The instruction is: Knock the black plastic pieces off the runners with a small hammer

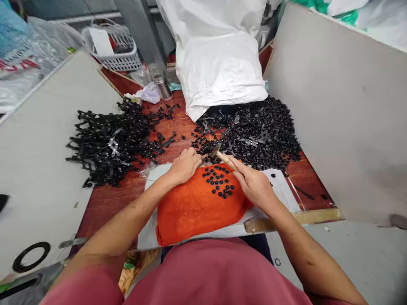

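My left hand point(185, 165) rests at the far edge of an orange cloth point(190, 207), fingers curled and pinching something small and black at the edge of the right pile. My right hand point(252, 182) grips a tool with a pale wooden handle point(225, 158) whose tip points at the left fingers. Several small round black pieces point(219, 181) lie loose on the cloth between both hands. A big heap of black plastic parts point(254, 135) spreads just beyond my hands on the right. A second heap of black frames and strips point(111, 140) lies to the left.
A white woven sack point(219, 59) stands open at the back over the right heap. Grey boards point(343, 114) wall in the red-brown table point(108, 199) on both sides. A white basket point(114, 46), a metal jar point(163, 87) and a black ring point(30, 256) lie around.
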Action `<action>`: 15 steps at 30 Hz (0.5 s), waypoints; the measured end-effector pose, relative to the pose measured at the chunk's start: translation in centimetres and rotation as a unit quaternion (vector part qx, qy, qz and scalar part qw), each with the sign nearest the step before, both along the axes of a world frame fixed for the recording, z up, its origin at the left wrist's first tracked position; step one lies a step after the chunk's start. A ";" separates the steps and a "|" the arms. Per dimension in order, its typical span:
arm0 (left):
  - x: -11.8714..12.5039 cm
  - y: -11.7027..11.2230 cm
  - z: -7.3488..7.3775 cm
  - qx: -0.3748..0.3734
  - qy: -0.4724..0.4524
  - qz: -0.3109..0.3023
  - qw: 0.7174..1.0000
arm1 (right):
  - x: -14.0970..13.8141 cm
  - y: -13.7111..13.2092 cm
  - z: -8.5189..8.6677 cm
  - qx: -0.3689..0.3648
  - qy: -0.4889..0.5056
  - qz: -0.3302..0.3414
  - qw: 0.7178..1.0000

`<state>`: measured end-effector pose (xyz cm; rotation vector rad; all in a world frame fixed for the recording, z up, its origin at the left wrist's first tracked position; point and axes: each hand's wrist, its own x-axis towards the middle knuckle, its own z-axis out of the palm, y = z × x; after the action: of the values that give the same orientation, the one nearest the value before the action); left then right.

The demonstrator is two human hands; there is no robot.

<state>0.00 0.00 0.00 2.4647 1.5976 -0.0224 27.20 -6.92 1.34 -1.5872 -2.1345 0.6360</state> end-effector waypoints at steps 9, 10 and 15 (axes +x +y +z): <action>0.3 -0.4 0.3 -0.005 -0.012 0.015 1.000 | -2.0 1.1 -0.6 0.027 -0.100 0.009 0.995; 0.3 -0.4 0.3 -0.005 -0.015 0.016 1.000 | -2.0 1.2 -0.6 0.041 -0.089 0.004 0.995; 0.5 -0.5 0.4 -0.005 -0.019 0.024 1.000 | -1.9 1.8 0.4 0.018 -0.172 0.026 0.985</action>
<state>0.53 -0.51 0.38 2.4047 1.6364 0.0232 25.29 -5.15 1.70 -1.7296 -2.4239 0.3556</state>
